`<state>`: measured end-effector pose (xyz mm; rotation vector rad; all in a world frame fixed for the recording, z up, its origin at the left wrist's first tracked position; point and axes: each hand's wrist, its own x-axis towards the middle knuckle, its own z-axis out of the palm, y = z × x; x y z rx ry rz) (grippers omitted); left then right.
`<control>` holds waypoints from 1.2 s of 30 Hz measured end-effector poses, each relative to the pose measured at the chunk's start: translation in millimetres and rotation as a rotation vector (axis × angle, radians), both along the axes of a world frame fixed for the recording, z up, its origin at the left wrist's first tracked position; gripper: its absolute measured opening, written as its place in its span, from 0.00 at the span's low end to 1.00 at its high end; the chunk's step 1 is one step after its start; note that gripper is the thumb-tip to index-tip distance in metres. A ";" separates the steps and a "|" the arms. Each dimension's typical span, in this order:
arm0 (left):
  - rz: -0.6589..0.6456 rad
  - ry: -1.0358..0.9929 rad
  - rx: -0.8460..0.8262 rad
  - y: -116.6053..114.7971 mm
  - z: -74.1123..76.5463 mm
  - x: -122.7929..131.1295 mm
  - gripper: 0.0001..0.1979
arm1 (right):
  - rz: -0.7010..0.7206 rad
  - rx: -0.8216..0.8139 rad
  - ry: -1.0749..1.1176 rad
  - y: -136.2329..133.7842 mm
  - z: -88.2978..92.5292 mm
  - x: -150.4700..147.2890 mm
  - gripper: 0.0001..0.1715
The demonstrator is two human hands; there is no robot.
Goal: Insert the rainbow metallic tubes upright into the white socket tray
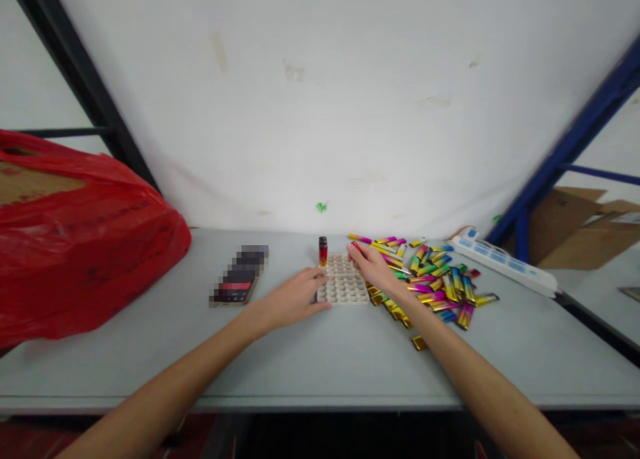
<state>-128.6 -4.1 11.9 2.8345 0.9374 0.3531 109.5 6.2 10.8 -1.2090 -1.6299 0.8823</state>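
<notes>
A white tray (345, 302) with rows of round holes lies flat on the table. My left hand (295, 298) holds its left edge, thumb near the front corner and fingers over the side. Several red-and-gold lighters (323, 252) with dark tops stand upright at the tray's far left corner. Above the far right part of the tray, my right hand (373, 266) is closed in a pinch on a red lighter (357, 247), mostly hidden by the fingers. To the right, a loose heap of shiny multicoloured lighters (450, 286) spreads over the table, partly behind my right forearm.
A phone (240, 279), partly pixelated, lies left of the tray on the grey table (280, 372). Farther left sits a big red plastic bag (90, 246). A white power strip (505, 262) runs along the right side, with a cardboard box (575, 232) beyond. Behind rises a white wall (340, 112).
</notes>
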 end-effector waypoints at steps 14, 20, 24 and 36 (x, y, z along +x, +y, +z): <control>0.000 0.007 0.008 0.1 2.3 -0.3 0.27 | -0.278 0.157 -0.196 -8.3 -2.7 -15.9 0.24; 0.010 0.009 -0.006 -0.2 1.0 0.7 0.27 | -0.254 0.192 -0.222 -5.0 -5.1 -12.1 0.28; 0.025 0.011 -0.013 -2.3 0.8 0.8 0.28 | -0.130 0.242 -0.263 -8.6 -1.6 -11.3 0.25; 0.012 0.066 0.104 -20.3 -7.8 5.5 0.22 | -0.016 0.365 -0.668 20.1 0.8 -14.7 0.21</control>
